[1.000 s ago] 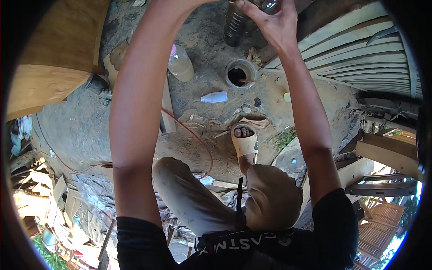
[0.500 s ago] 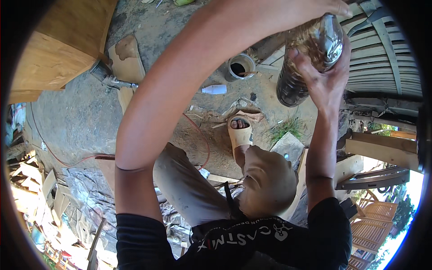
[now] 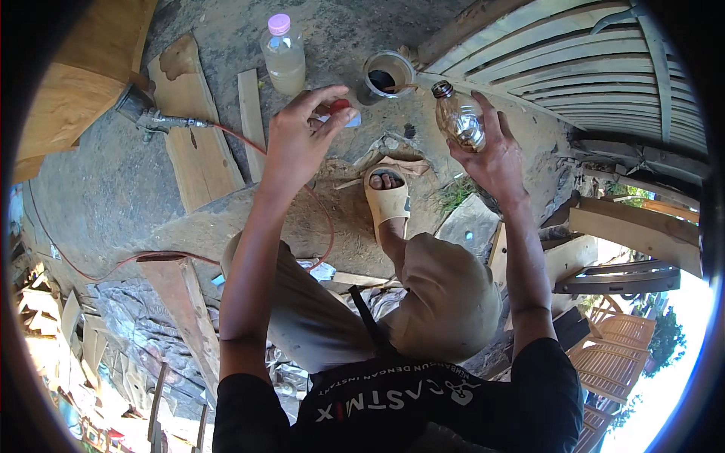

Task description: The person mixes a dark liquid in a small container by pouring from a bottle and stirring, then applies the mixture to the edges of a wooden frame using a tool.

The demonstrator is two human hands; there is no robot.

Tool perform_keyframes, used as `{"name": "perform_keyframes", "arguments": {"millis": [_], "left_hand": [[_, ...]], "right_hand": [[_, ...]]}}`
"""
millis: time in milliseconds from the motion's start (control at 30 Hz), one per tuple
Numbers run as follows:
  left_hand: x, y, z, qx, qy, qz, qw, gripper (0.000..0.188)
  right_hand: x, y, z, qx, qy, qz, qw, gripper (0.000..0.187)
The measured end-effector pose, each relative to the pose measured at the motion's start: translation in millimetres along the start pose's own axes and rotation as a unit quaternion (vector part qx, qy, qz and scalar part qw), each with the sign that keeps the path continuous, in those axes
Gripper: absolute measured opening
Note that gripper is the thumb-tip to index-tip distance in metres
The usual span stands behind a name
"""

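A clear plastic bottle (image 3: pixel 458 119) with brown-tinted walls is gripped in my right hand (image 3: pixel 495 160), its mouth uncapped and pointing up and away. Pinched between the thumb and fingers of my left hand (image 3: pixel 296 140) is a small red cap (image 3: pixel 339 106). Beyond and between the hands stands a round plastic tub (image 3: pixel 367 94) with dark liquid inside and a stick (image 3: pixel 402 87) across its rim. A pink-capped bottle (image 3: pixel 284 66) of pale, cloudy liquid stands past my left hand. Part of a small white bottle (image 3: pixel 352 119) shows behind the fingers of that hand.
At the left, a spray gun (image 3: pixel 162 119) on a red hose (image 3: pixel 249 141) lies by a wooden board (image 3: pixel 190 155). A wooden cabinet (image 3: pixel 87 83) stands at far left. A slatted panel (image 3: pixel 559 75) leans at far right. My sandalled foot (image 3: pixel 387 198) rests on the ground between.
My left arm has drawn back from across the view, and the red cap now shows in that hand. The bottle in my right hand has moved lower and nearer, with its open mouth visible.
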State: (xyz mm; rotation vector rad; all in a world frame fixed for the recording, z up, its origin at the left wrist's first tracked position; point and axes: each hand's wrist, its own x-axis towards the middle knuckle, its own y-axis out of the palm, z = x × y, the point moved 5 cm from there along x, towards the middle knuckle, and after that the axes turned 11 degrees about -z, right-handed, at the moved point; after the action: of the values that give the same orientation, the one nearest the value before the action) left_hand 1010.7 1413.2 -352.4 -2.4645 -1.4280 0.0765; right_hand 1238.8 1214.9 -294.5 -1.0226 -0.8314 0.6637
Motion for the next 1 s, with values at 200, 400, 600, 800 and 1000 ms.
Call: {"name": "perform_keyframes", "arguments": {"millis": [200,400,600,800,1000], "left_hand": [[-35,13,55,-0.016,-0.031,0.019,0.999,0.030],[-40,21,54,-0.043,0.007,0.044,0.998,0.030],[-41,15,57,-0.047,0.000,0.040,0.998,0.028],[-37,8,56,-0.040,0.002,0.024,0.999,0.027],[-35,6,57,-0.033,0.003,0.017,0.999,0.026]], "right_hand": [[12,13,-4,-0.038,-0.031,0.021,0.999,0.085],[25,18,-2,-0.065,-0.056,0.019,0.996,0.086],[37,21,5,-0.080,-0.074,0.026,0.994,0.085],[43,23,9,-0.101,-0.099,0.035,0.989,0.086],[45,26,11,-0.111,-0.102,0.051,0.987,0.086]]}}
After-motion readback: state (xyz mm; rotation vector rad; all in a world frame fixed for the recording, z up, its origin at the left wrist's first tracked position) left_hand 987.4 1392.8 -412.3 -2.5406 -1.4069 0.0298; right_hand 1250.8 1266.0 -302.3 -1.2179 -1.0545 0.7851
